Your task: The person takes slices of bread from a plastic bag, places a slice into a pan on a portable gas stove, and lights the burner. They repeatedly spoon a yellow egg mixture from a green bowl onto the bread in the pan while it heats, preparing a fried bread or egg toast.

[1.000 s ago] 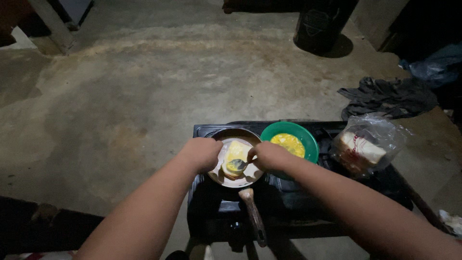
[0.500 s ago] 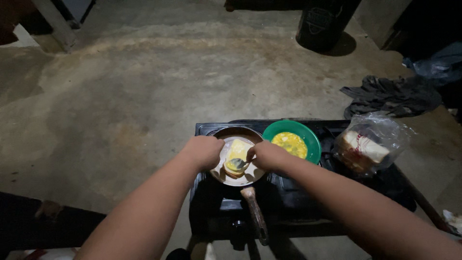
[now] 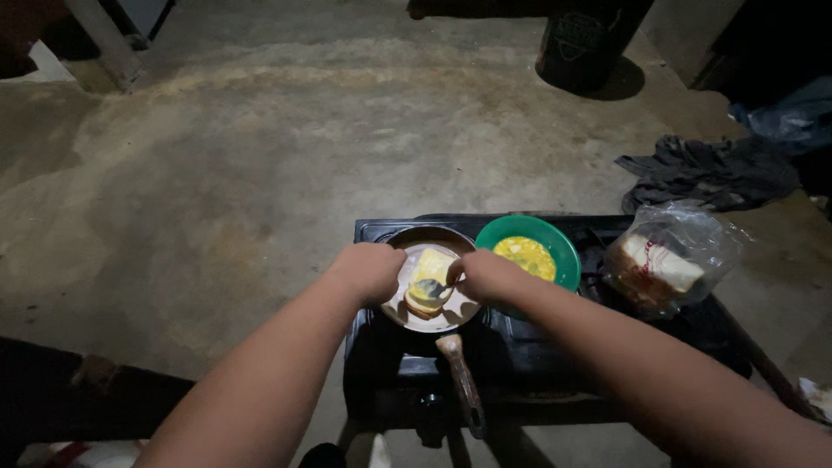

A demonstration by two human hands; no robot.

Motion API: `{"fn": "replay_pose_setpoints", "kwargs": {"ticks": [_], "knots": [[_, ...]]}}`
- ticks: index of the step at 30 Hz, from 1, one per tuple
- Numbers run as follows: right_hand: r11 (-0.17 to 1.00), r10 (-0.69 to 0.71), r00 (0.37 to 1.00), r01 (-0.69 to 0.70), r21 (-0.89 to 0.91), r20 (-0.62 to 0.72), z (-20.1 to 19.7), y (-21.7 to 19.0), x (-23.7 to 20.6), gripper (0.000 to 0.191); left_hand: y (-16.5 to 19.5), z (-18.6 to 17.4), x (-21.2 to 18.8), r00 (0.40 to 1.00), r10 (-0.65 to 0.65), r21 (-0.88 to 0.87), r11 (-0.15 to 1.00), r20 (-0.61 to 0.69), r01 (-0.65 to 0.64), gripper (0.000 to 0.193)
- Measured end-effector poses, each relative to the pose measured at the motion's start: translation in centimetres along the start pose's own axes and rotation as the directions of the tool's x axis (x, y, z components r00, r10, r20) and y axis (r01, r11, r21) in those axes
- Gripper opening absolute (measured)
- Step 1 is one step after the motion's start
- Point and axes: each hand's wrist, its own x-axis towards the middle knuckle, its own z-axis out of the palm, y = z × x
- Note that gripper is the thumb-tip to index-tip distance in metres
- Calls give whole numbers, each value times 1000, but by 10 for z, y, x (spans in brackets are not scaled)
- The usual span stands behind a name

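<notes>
bread slice (image 3: pixel 431 270) yellow-coated | bowl (image 3: pixel 563 247) green, yellow mix | stove (image 3: pixel 520 347) blk | floor (image 3: pixel 260 156) grey-brown

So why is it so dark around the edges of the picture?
Head view: light falls mostly on the middle, showing the pan, green bowl and both hands, left hand, right hand; corners fade to black, and the bread bag glints slightly.
</notes>
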Motion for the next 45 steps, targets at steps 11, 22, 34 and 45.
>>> {"fn": "replay_pose_setpoints", "kwargs": {"ticks": [11,22,34,45], "knots": [[982,15,999,-23,-186,-47,-14,29,-6,32,0,0,-1,1000,5,-12,1000,-15,-5,28],[993,-5,995,-7,-118,-101,-9,40,-14,22,1,1,2,999,5,-11,1000,-32,-6,30],[996,-83,994,81,-39,-68,3,35,-16,26,4,3,4,999,2,-20,1000,-43,-2,29],[987,-64,854,131,95,-516,-11,117,3,30,6,2,9,1000,9,-8,1000,-20,-9,30]]}}
